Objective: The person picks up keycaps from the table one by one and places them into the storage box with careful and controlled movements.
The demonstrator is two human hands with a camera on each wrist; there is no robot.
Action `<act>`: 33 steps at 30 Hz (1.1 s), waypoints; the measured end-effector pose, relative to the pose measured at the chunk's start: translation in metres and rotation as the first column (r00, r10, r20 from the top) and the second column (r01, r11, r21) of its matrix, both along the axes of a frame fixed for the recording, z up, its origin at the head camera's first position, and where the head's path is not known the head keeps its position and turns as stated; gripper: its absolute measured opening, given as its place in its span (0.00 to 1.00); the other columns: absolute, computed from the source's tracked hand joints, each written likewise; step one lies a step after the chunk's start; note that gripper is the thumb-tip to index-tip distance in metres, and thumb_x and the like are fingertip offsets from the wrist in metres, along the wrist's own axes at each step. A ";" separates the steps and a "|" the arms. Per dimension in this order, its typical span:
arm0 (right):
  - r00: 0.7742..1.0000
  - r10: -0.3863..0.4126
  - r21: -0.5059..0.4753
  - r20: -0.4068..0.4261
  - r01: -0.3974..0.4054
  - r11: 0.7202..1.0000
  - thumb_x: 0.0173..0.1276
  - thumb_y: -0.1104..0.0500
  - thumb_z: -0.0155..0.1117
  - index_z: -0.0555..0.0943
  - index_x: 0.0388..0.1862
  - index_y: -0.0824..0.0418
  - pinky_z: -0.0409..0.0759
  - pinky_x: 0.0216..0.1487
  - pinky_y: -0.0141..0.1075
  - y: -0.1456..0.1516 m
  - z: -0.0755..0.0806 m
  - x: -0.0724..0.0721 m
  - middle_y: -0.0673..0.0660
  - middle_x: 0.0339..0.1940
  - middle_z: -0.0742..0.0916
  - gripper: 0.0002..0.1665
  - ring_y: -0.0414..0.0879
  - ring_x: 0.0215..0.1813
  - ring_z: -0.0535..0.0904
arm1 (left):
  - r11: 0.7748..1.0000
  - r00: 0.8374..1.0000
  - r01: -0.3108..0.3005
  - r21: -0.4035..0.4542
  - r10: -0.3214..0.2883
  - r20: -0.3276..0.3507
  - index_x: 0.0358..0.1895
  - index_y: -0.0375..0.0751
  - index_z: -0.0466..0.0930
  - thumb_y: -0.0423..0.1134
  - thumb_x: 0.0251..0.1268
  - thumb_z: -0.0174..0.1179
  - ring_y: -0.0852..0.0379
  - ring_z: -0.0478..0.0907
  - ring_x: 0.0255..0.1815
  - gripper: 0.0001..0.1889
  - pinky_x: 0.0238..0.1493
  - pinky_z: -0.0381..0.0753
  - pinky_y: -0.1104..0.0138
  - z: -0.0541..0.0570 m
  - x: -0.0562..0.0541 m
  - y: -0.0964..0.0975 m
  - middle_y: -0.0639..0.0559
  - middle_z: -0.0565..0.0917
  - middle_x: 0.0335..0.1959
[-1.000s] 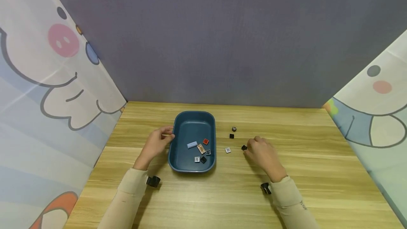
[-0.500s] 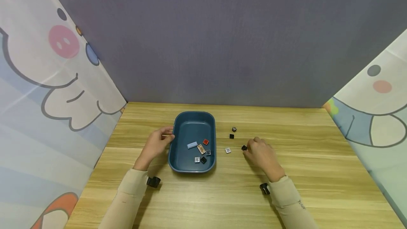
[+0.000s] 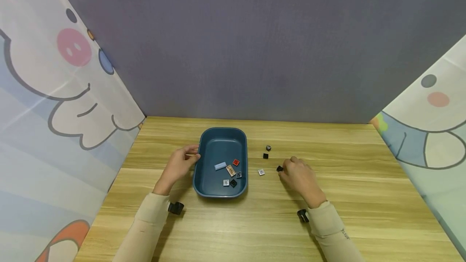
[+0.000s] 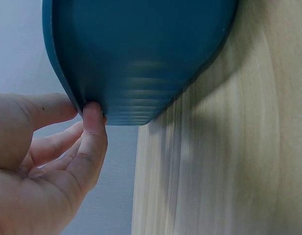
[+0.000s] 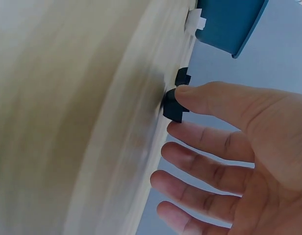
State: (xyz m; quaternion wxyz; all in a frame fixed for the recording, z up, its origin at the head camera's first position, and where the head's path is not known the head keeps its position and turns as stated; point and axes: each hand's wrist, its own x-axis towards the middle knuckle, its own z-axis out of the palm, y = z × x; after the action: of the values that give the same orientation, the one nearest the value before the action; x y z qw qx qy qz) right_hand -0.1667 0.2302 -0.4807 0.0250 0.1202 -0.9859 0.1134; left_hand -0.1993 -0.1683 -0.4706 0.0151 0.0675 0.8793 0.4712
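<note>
My left hand pinches the left rim of a dark blue tray, thumb and fingertips on either side of the wall. The right hand is low over the table, thumb and index fingertip at a small black square piece that resembles a keycap; its other fingers are spread. A second black piece, a dark grey one and a white one lie between tray and hand. Inside the tray are a red piece, a light blue bar, a tan rectangle and several others.
The wooden table ends at a grey panel behind. Cartoon-printed sheets stand at both sides. Each beige sleeve has a black wrist device, such as the one on the right.
Hardly anything differs. Both hands stay in place, the left at the tray rim and the right at the black piece, and the loose pieces lie as before.
</note>
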 end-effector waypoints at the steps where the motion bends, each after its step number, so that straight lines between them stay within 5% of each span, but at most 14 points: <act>1: 1.000 -0.001 -0.001 -0.001 0.001 1.000 0.62 0.55 0.75 0.85 0.36 0.62 0.82 0.35 0.48 -0.001 0.001 0.000 0.55 0.32 0.81 0.12 0.51 0.34 0.78 | 1.000 1.000 -0.002 -0.001 0.002 -0.001 0.65 0.35 0.76 0.35 0.72 0.61 0.39 0.81 0.49 0.21 0.51 0.80 0.49 0.000 0.000 0.000 0.36 0.83 0.53; 18: 0.987 0.080 -0.043 -0.137 -0.087 0.995 0.63 0.54 0.75 0.86 0.40 0.62 0.83 0.42 0.49 -0.021 0.026 0.003 0.57 0.39 0.84 0.14 0.55 0.41 0.81 | 1.000 1.000 0.006 -0.007 -0.006 -0.004 0.65 0.33 0.76 0.34 0.73 0.60 0.37 0.81 0.49 0.20 0.51 0.80 0.48 0.004 -0.002 0.001 0.34 0.83 0.53; 33: 0.968 0.186 -0.047 -0.168 -0.197 0.979 0.66 0.50 0.72 0.86 0.44 0.57 0.82 0.45 0.45 -0.091 0.069 -0.002 0.53 0.45 0.85 0.14 0.51 0.46 0.81 | 1.000 1.000 0.003 0.008 -0.002 -0.015 0.64 0.32 0.76 0.33 0.72 0.61 0.38 0.81 0.49 0.20 0.52 0.80 0.48 0.001 -0.001 0.000 0.34 0.83 0.52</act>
State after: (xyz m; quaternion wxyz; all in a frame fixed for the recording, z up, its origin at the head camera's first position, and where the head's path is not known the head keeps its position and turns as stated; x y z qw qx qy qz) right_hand -0.1688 0.1397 -0.4122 0.0979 0.2228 -0.9603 0.1362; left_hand -0.2006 -0.1688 -0.4697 0.0086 0.0723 0.8774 0.4743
